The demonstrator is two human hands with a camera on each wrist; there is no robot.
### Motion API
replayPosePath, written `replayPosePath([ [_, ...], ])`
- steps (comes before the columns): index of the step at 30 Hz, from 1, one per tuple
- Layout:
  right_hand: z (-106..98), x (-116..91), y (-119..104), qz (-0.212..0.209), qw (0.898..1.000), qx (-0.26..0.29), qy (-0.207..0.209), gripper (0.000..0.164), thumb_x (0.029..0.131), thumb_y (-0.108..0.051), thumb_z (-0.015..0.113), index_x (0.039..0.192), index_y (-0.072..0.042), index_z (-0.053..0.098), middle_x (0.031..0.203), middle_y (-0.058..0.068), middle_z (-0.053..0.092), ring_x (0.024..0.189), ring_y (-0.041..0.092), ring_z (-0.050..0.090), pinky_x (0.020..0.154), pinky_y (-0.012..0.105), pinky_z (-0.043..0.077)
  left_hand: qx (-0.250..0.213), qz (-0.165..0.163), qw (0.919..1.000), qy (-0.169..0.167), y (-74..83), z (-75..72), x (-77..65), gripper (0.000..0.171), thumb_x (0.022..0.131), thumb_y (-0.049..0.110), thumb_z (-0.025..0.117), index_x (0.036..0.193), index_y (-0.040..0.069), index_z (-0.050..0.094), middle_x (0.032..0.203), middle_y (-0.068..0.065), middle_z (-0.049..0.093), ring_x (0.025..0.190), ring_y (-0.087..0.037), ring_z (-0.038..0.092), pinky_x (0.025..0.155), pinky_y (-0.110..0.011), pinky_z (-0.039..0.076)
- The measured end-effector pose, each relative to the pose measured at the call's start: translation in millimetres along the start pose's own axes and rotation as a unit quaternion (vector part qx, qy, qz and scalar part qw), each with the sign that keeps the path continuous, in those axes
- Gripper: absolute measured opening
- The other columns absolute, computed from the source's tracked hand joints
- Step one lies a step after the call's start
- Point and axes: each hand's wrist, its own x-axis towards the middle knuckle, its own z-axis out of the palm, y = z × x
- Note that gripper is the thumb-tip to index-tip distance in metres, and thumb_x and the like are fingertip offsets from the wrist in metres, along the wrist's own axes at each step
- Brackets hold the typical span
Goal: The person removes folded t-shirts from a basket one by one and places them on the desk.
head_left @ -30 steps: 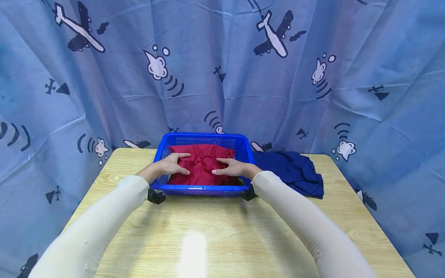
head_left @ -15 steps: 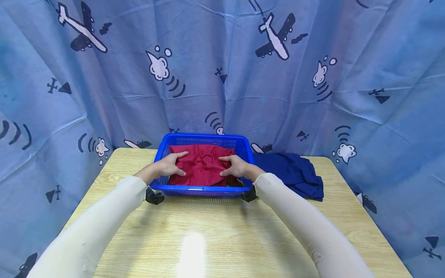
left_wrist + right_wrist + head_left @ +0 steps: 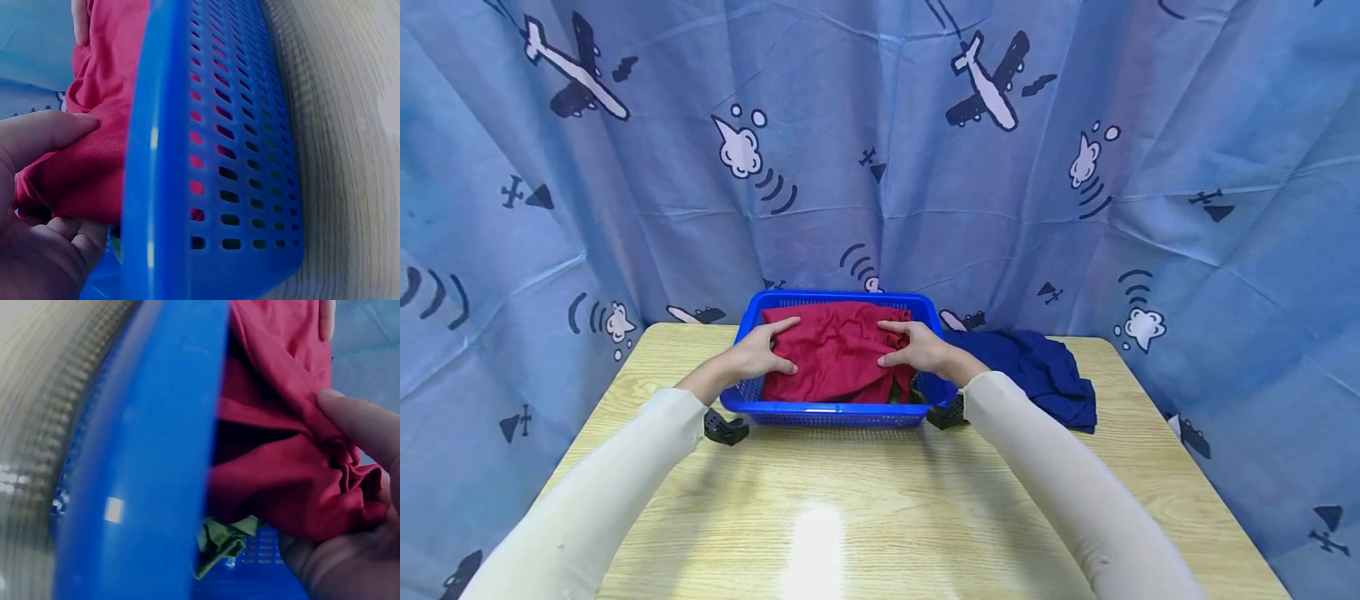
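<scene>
A crumpled red cloth (image 3: 831, 350) fills most of a blue plastic basket (image 3: 835, 409) in the head view. My left hand (image 3: 751, 350) grips its left end; in the left wrist view the thumb (image 3: 59, 128) lies on top and the other fingers curl underneath. On the opposite end, my right hand (image 3: 927, 350) holds the cloth the same way, thumb (image 3: 356, 415) above and fingers below, partly hidden by the folds. Beneath the red cloth a piece of green cloth (image 3: 228, 540) shows on the basket floor in the right wrist view.
A folded navy cloth (image 3: 1030, 375) lies on the wooden table (image 3: 880, 508), just right of the basket. Behind the table hangs a blue curtain (image 3: 820, 167) with airplane prints. The basket's perforated front wall (image 3: 237, 156) stands between the wrists and the cloth.
My hands have moved apart toward the ends of the red cloth and taken hold of it. The cloth has risen slightly in the basket, and its folds have shifted.
</scene>
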Motion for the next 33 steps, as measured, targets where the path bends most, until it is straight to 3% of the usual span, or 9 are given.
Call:
replayPosePath([
  [5, -7, -8, -5, -0.002, 1.0, 0.012, 0.002, 0.076, 0.091, -0.008, 0.074, 0.158, -0.016, 0.038, 0.162, 0.014, 0.034, 0.13, 0.026, 0.053, 0.1, 0.031, 0.052, -0.02, 0.009, 0.9997, 0.013, 3.5, -2.8, -5.2, 0.094, 0.083, 0.004, 0.076, 0.162, 0.015, 0.025, 0.149, -0.025, 0.044, 0.132, -0.036, 0.045, 0.117, -0.052, 0.036],
  [12, -20, -20, -15, 0.0, 0.999, 0.044, 0.005, 0.076, 0.092, -0.01, 0.073, 0.158, -0.021, 0.037, 0.161, 0.013, 0.035, 0.109, 0.018, 0.066, 0.087, 0.025, 0.057, -0.07, 0.031, 0.997, 0.015, 17.2, -7.5, -9.2, 0.092, 0.083, 0.0, 0.074, 0.161, 0.014, 0.027, 0.149, -0.025, 0.045, 0.132, -0.036, 0.049, 0.111, -0.047, 0.042],
  [21, -35, -31, -28, -0.015, 0.998, 0.064, -0.001, 0.078, 0.093, -0.006, 0.071, 0.16, -0.018, 0.033, 0.153, 0.018, 0.045, 0.099, 0.01, 0.067, 0.085, 0.022, 0.057, -0.1, 0.034, 0.9944, -0.004, 36.6, -17.8, -11.3, 0.09, 0.085, 0.001, 0.072, 0.161, 0.016, 0.027, 0.152, -0.023, 0.04, 0.134, -0.036, 0.046, 0.114, -0.049, 0.041],
  [33, -52, -42, -42, -0.026, 0.998, 0.059, 0.003, 0.077, 0.094, -0.007, 0.069, 0.16, -0.017, 0.031, 0.146, 0.021, 0.054, 0.099, 0.009, 0.07, 0.087, 0.023, 0.058, -0.112, 0.048, 0.9925, -0.013, 53.0, -22.7, -13.1, 0.087, 0.087, -0.001, 0.071, 0.161, 0.016, 0.028, 0.147, -0.021, 0.046, 0.129, -0.032, 0.051, 0.107, -0.039, 0.046],
])
